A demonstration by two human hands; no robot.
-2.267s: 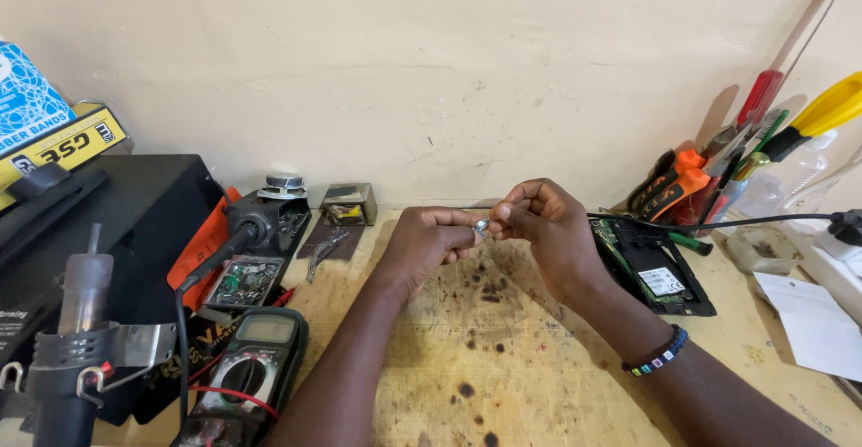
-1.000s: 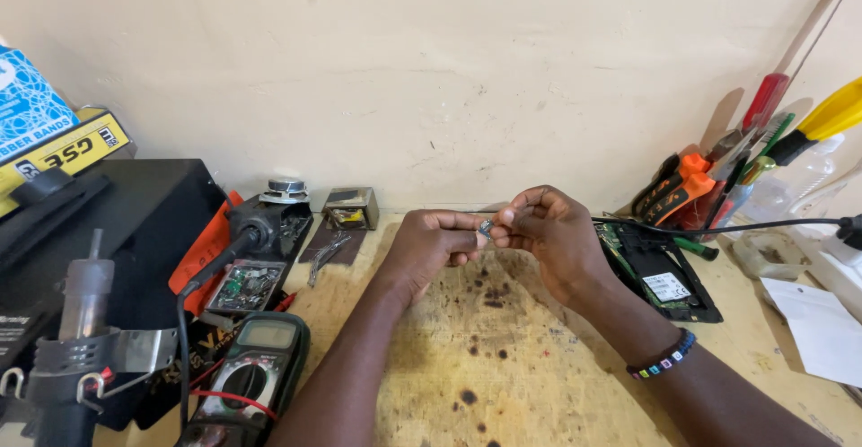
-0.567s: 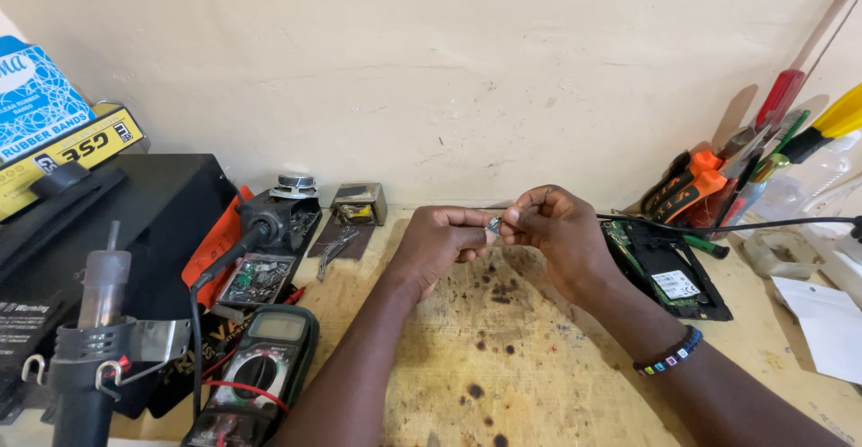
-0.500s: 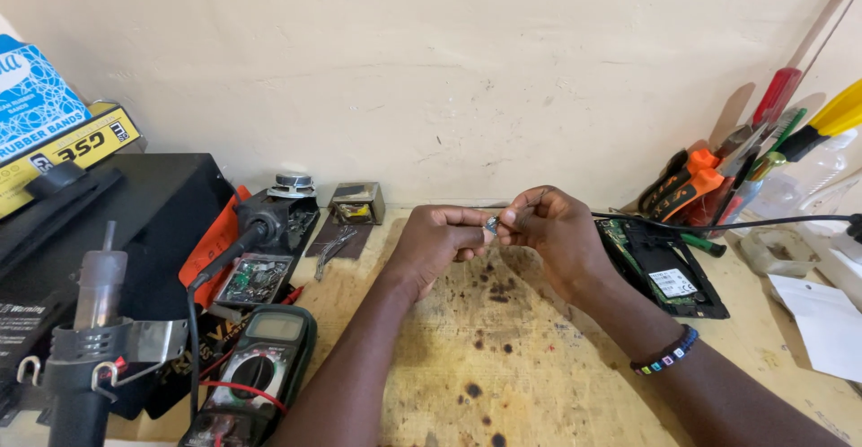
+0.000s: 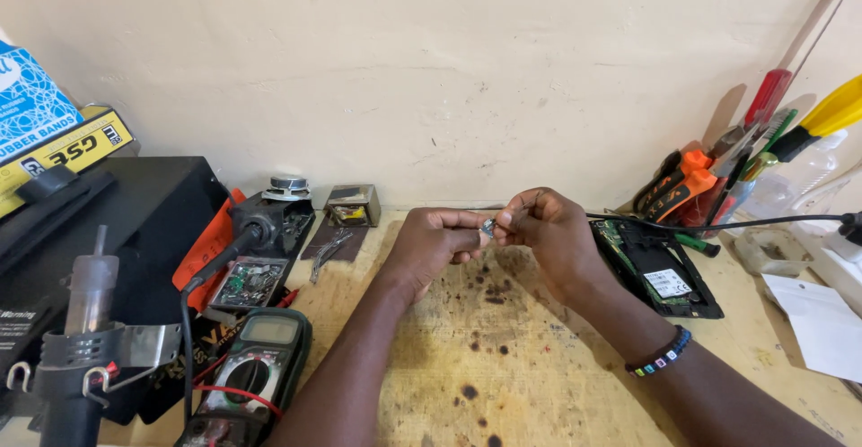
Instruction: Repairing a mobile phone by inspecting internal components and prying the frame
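Above the scorched, pale wooden bench top (image 5: 503, 384), well right of the green digital multimeter (image 5: 256, 371), the left hand (image 5: 431, 245) and the right hand (image 5: 552, 232) met, their fingertips pinched together on a small silvery metal part (image 5: 488, 226) held between them.

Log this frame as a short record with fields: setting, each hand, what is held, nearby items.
setting: worn wooden bench against a pale wall
left hand: left hand pinches a small metal part at the fingertips
right hand: right hand grips the same part from the other side
held part: tiny, silvery; details too small to tell
left of hands: multimeter, small circuit board, black box
right of hands: opened black device, black cable, cluster of hand tools
wrist: beaded bracelet on right wrist
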